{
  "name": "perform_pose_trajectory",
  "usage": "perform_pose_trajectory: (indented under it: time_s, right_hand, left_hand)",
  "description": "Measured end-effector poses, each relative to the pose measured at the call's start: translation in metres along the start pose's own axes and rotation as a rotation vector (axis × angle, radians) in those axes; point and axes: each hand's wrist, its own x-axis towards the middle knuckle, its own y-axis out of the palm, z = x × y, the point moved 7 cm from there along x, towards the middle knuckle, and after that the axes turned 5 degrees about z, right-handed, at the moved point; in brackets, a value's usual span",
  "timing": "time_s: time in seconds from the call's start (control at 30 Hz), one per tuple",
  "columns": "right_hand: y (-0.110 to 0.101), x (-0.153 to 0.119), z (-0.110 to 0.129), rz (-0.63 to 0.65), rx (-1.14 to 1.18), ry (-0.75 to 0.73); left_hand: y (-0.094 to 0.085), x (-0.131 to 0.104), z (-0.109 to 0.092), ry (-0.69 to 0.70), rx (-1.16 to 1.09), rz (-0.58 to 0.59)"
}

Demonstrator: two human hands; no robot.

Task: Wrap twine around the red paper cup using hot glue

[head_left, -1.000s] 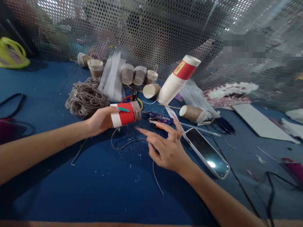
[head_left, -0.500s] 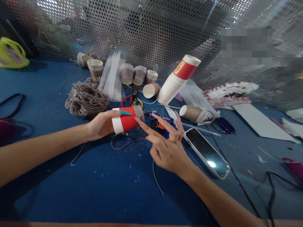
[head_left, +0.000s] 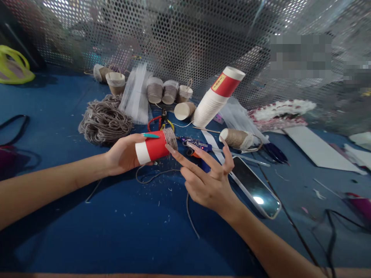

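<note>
A red and white paper cup (head_left: pixel 153 146) lies on its side in my left hand (head_left: pixel 123 154), whose fingers are wrapped round it. Grey cord (head_left: pixel 170 139) is wound about the cup's right end. My right hand (head_left: pixel 207 177) has its index fingertip at the wound cord, with the other long-nailed fingers partly spread. A loose strand of cord (head_left: pixel 156 177) runs between the hands toward the right palm; whether the curled fingers pinch it is unclear. Just behind the right fingers is a blue glue gun (head_left: pixel 197 144).
Behind the hands are a grey cord bundle (head_left: pixel 104 120), red-and-yellow-handled scissors (head_left: pixel 155 122), a leaning cup stack (head_left: pixel 211 104) and several wrapped cups. A phone (head_left: pixel 255 187) lies right of my right hand. Perforated metal (head_left: pixel 174 42) borders the blue table (head_left: pixel 130 239) at the back.
The cup has shifted slightly left and tilted a little in my left hand. My right hand's outer fingers have moved slightly to the right, while the index fingertip stays at the wound cord.
</note>
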Motion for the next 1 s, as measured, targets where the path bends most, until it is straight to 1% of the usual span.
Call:
perform_pose_trajectory:
  time_s: [0.27, 0.4, 0.57, 0.63, 0.73, 0.77, 0.87, 1.0]
  right_hand:
    - [0.0, 0.001, 0.0, -0.009, 0.003, 0.0]
    - [-0.002, -0.001, -0.002, -0.019, 0.047, 0.02]
    - [-0.01, -0.006, -0.003, -0.129, 0.139, 0.012]
    - [-0.008, -0.005, -0.003, -0.114, 0.141, 0.024]
    - [0.0, -0.002, -0.002, -0.027, 0.109, 0.043]
    - [0.001, -0.001, -0.002, -0.016, 0.095, 0.048]
    - [-0.001, -0.001, -0.003, -0.039, 0.067, 0.06]
    - [-0.005, 0.0, -0.004, -0.047, 0.062, 0.056]
  left_hand:
    - [-0.004, -0.002, -0.005, -0.006, -0.017, -0.059]
    - [-0.005, -0.001, -0.007, 0.0, 0.001, -0.055]
    - [-0.006, 0.0, -0.005, 0.001, 0.002, -0.038]
    - [-0.004, 0.0, -0.003, -0.015, -0.017, -0.032]
    - [-0.004, -0.001, -0.002, -0.019, -0.034, -0.048]
    - [-0.004, -0.002, -0.003, -0.011, -0.031, -0.055]
    - [-0.006, -0.002, -0.004, -0.007, -0.009, -0.059]
    - [-0.009, -0.001, -0.003, -0.048, -0.028, -0.052]
